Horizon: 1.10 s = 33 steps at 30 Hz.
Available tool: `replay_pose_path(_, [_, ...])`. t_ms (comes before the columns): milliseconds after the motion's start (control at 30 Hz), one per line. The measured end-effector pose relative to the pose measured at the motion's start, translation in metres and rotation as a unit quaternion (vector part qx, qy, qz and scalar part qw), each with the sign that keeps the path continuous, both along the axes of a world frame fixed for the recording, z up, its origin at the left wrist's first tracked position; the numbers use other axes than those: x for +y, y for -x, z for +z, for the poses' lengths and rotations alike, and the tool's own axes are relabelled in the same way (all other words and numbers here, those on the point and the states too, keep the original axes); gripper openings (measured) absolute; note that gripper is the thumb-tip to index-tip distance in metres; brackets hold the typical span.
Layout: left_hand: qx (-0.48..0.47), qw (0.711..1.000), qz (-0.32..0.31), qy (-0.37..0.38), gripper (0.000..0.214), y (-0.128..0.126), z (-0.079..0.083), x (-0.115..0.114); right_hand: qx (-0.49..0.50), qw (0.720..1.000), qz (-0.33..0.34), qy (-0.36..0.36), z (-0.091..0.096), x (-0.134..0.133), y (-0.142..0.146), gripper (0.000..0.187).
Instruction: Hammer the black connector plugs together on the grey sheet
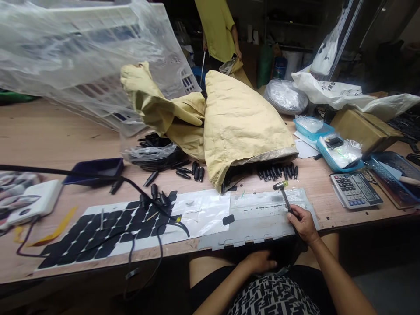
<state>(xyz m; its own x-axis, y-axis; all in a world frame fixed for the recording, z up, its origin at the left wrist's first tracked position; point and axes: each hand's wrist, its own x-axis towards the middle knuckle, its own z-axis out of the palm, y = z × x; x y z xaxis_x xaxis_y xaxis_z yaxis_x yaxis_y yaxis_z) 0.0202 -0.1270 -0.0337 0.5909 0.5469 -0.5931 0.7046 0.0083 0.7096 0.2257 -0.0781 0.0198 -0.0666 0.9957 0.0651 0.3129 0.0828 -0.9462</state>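
Observation:
My right hand (303,224) is wrapped round the dark handle of a small hammer (286,200), with its head, yellowish at one end, raised over the grey plastic sheet (252,229) at the table's front. Below the table edge, over my lap, is my left hand (259,262). Its fingers look curled, and I cannot make out what is in them. A large yellow woven sack (246,118) lies beyond the hammer. Along its mouth several black cylindrical parts (269,173) stand in a row. More black parts (198,172) lie at its left.
At the left, black cables cross a white sheet with black pads (111,227), near a dark blue tray (95,170). A calculator (356,190), blue baskets (337,155) and a cardboard box (361,129) occupy the right. Behind the table stands a person in a yellow shirt (216,30).

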Motion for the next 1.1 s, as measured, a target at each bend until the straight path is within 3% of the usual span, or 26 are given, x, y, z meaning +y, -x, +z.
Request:
replay_pose_path(100, [-0.091,0.992,-0.089,-0.002,0.031,0.017,0.048,0.011,0.004,1.0,0.001,0.0,-0.003,0.0,-0.001,0.033])
replay_pose_path(133, [-0.139,0.987,-0.077,0.003,0.035,0.024,0.064,0.019,0.004,1.0,0.001,0.0,-0.004,0.0,-0.001,0.034])
replay_pose_path(200, [-0.201,0.979,0.022,-0.029,0.039,0.04,0.09,0.045,-0.002,1.0,0.001,0.0,-0.004,0.0,-0.001,0.034])
replay_pose_path(267, [-0.168,0.96,0.184,-0.131,0.04,0.057,0.099,0.077,-0.01,1.0,0.002,-0.002,-0.003,0.001,0.0,0.034])
replay_pose_path(300, [-0.121,0.936,0.261,-0.203,0.039,0.064,0.098,0.094,-0.013,1.0,0.002,-0.005,-0.002,0.001,0.0,0.034])
replay_pose_path(367, [-0.004,0.862,0.368,-0.348,0.038,0.078,0.087,0.123,-0.018,1.0,0.002,-0.008,0.0,0.001,0.001,0.034])
replay_pose_path(433, [0.101,0.792,0.409,-0.442,0.036,0.089,0.071,0.144,-0.02,1.0,0.0,-0.011,0.002,0.0,0.001,0.034])
replay_pose_path(467, [0.139,0.771,0.416,-0.461,0.035,0.093,0.063,0.151,-0.019,1.0,-0.002,-0.012,0.002,0.0,0.001,0.034])
replay_pose_path(633, [0.172,0.747,0.435,-0.473,0.027,0.105,0.04,0.163,-0.017,1.0,-0.001,-0.011,0.002,-0.001,0.001,0.033])
replay_pose_path(800, [0.076,0.719,0.481,-0.495,0.028,0.1,0.04,0.145,-0.016,1.0,-0.004,-0.007,0.0,-0.001,-0.001,0.032])
replay_pose_path(867, [0.022,0.723,0.489,-0.488,0.032,0.089,0.044,0.13,-0.012,1.0,-0.003,-0.006,0.0,-0.001,-0.001,0.032])
replay_pose_path(900, [-0.014,0.738,0.48,-0.474,0.035,0.08,0.045,0.122,-0.008,1.0,-0.003,-0.004,0.0,0.0,-0.001,0.032])
replay_pose_path(1000, [-0.119,0.816,0.399,-0.401,0.039,0.051,0.048,0.107,0.002,1.0,-0.005,-0.002,0.001,-0.001,0.0,0.033])
replay_pose_path(1100, [-0.133,0.87,0.305,-0.364,0.036,0.027,0.045,0.108,0.006,1.0,-0.003,-0.006,0.001,-0.001,0.001,0.033])
